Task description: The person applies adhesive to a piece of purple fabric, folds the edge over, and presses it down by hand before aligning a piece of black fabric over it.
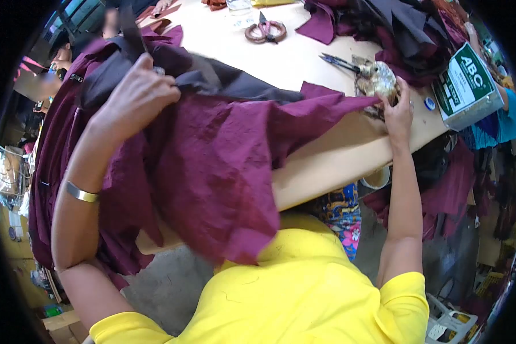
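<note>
A maroon garment [218, 155] with a dark grey-black side [241, 80] hangs in folds over the table's near edge. My left hand [140, 89] is closed on the cloth at the upper left, with its fingertips partly hidden. On the other side, my right hand [399, 109] pinches a drawn-out corner of the maroon cloth between thumb and fingers. Right behind that corner sits a shiny, yellowish, lumpy object [379, 80] whose kind I cannot make out. Small dark-bladed snips [339, 63] lie beside it.
Large scissors [265, 32] with wrapped handles lie on the pale table [304, 178]. A green-and-white box [467, 86] stands at the right edge near a blue round cap [429, 103]. Dark and maroon cloth [384, 34] is heaped behind. Other people are at the far left.
</note>
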Demonstrator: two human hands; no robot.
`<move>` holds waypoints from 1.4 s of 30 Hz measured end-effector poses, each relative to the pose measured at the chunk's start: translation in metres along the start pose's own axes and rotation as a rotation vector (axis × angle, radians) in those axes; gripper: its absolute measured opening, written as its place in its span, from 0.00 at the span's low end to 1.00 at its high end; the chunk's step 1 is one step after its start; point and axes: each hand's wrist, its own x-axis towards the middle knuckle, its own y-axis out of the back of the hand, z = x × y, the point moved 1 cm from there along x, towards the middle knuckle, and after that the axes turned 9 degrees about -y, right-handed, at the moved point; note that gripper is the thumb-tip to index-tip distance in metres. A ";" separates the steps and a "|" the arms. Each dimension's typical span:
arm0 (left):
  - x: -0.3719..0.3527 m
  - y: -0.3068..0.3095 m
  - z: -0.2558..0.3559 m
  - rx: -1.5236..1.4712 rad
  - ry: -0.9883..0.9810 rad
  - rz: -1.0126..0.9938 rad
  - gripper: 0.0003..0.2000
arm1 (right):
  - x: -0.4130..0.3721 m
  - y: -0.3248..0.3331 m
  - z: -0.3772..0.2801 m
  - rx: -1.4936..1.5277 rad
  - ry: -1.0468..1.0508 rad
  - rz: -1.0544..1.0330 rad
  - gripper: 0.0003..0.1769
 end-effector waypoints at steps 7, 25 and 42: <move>-0.038 -0.039 0.039 0.124 0.255 0.124 0.04 | -0.002 0.006 -0.014 -0.059 0.255 0.188 0.27; 0.024 -0.030 0.132 -1.066 0.545 0.573 0.20 | 0.020 -0.051 -0.087 0.333 -0.173 -0.860 0.35; -0.004 -0.026 0.063 -0.857 0.662 0.872 0.20 | 0.010 0.041 -0.142 0.441 0.328 -0.367 0.26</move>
